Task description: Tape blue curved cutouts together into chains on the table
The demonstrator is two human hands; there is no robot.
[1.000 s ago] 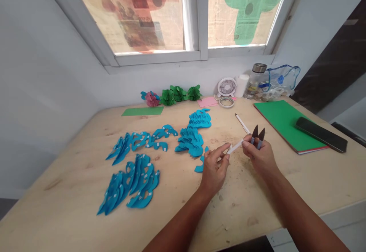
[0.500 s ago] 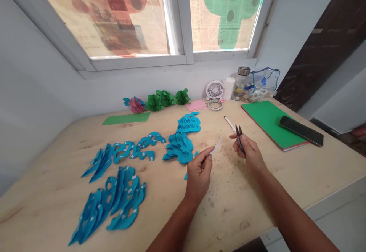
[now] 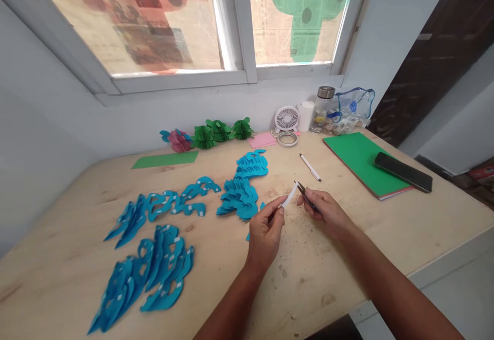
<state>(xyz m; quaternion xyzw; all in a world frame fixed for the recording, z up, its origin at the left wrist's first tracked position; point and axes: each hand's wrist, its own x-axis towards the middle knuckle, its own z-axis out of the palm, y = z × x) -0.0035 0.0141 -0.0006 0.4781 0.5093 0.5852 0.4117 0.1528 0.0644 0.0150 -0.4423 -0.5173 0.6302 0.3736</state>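
Observation:
My left hand [image 3: 266, 227] is closed, pinching the lower end of a narrow white strip [image 3: 290, 194] that looks like tape or paper. A pair of small dark scissors [image 3: 302, 190] is gripped in my right hand [image 3: 322, 207], blades slightly apart. Their tips are right beside the strip's upper end; whether they touch it I cannot tell. Just left of my hands lie stacks of cut blue paper shapes [image 3: 237, 197], the nearer one partly fanned. Farther left, more curled blue cut-outs [image 3: 165, 255] carry small white squares.
A white pen [image 3: 310, 167] lies beyond my right hand. To the right, a black phone-like object [image 3: 403, 172] rests on green paper sheets [image 3: 358, 160]. Along the wall stand green paper figures [image 3: 222, 130], a small fan [image 3: 286, 118], a tape roll [image 3: 287, 139] and a bottle [image 3: 322, 109].
My right hand has moved left and down, bringing the scissors up to the strip's end. The pen shows fully now. The left hand keeps its hold, and the view has shifted slightly.

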